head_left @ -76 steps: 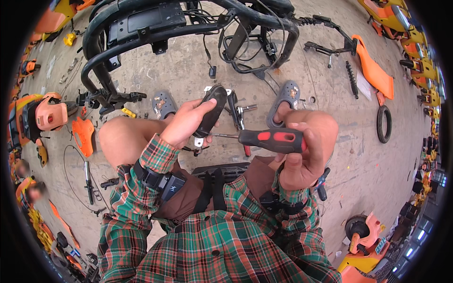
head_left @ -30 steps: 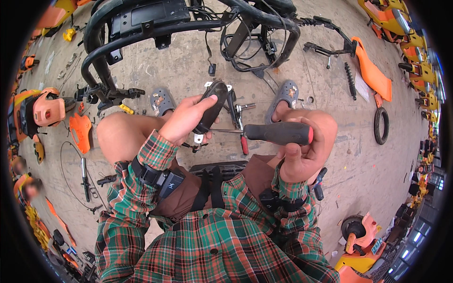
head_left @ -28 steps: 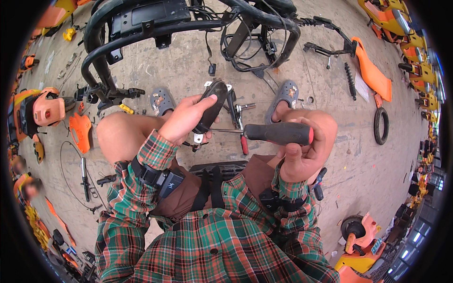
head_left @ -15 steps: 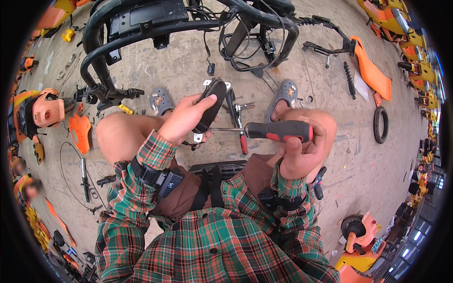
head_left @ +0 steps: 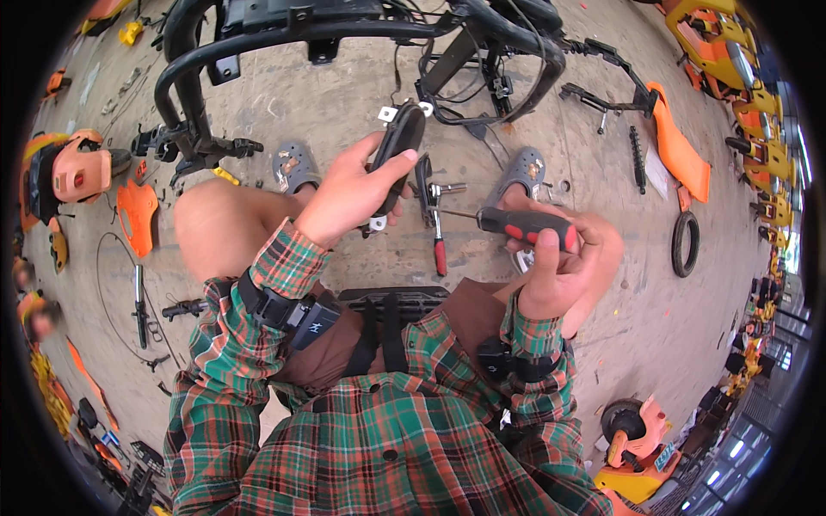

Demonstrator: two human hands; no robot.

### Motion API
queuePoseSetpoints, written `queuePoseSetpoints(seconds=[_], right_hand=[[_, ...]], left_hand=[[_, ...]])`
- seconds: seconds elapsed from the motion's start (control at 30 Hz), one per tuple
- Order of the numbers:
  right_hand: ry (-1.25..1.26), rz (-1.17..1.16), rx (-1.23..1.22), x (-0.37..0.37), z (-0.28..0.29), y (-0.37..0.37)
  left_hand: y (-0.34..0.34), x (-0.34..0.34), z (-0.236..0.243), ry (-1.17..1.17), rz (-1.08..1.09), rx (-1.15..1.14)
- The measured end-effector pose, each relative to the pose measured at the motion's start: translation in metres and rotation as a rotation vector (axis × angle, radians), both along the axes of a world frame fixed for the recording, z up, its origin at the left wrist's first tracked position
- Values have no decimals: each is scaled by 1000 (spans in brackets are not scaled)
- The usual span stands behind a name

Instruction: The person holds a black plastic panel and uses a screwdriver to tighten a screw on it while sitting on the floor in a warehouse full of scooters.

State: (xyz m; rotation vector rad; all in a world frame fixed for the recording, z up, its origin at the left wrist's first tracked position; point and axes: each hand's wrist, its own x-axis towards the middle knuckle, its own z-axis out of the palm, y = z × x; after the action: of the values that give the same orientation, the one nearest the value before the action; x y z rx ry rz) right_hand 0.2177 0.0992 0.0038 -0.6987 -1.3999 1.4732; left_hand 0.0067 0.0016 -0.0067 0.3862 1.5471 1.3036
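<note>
Black elongated part (head_left: 402, 138), one: held toward 12 o'clock, tilted, upper end pointing to 1; three white tabs are shown, two above, one below. It is grasped by the left hand (head_left: 353, 187), the thumb laid along its edge.

Screwdriver (head_left: 520, 228), one, black and red: clasped near the handle's butt end in the grip of the right hand (head_left: 561, 279), toward 3 o'clock; blade pointed to 9, a gap being left between tip and part.

Markings: one pale character is borne by the black wrist unit (head_left: 316, 325), toward 8.

Floor (head_left: 641, 335): one red-handled ratchet (head_left: 440, 249) is laid between two grey clogs (head_left: 294, 168). One tyre (head_left: 677, 249) is placed at 3, one black tubular frame (head_left: 258, 39) toward 11.
</note>
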Motion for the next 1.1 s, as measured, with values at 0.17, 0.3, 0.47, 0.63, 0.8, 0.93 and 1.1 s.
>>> queuePoseSetpoints(seconds=[0.17,0.3,0.47,0.63,0.8,0.93,1.1], right_hand=[[-373,176,28,-9,-9,-1],[-804,359,294,-36,12,-1],[-1041,530,347,-77,-47,2],[-1173,508,332,-76,-138,-10],[-1290,502,264,-53,-198,-12],[-1319,461,208,-43,-221,-5],[-1460,551,133,-38,-224,0]], left_hand=[[-2,-2,1,-52,62,46],[-3,-8,1,-64,173,119],[-7,-11,9,-218,191,161],[-4,-12,15,-200,224,187],[-6,-12,12,-186,201,154],[-5,-15,6,-287,207,165],[-1,-10,11,-292,217,162]])
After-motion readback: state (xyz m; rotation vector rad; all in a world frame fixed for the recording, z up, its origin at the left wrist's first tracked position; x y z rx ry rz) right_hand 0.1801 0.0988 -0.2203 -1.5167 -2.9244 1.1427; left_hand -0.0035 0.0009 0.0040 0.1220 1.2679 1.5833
